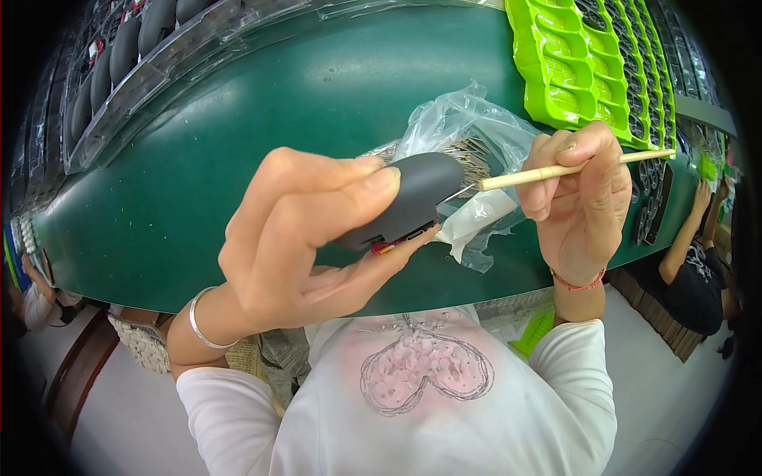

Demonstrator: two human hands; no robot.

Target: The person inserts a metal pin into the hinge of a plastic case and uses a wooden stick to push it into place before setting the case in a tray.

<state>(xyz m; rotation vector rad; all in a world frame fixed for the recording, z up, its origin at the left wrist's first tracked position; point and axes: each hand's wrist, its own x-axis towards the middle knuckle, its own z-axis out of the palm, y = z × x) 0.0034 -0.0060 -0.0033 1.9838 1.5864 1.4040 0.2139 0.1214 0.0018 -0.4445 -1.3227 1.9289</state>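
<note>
Up close in the head view, the left hand [298, 238] is raised over the desk [238, 135], its thumb on top and its fingers underneath, gripping a dark grey mouse shell [409, 198]. The shell is smooth and rounded, tipped with its front toward the right, and a bit of red shows at its lower edge. The right hand [579, 198] is curled tight around a thin wooden stick [571, 168] (it lies almost flat), and the stick's tip sits just beside the shell's front end. Behind the hands, a crinkly clear plastic bag [468, 127] lies on the green desk with lots of thin metal pins inside. A bright green tray [571, 63] with many little pockets rests at the far right; some pockets hold dark parts.
</note>
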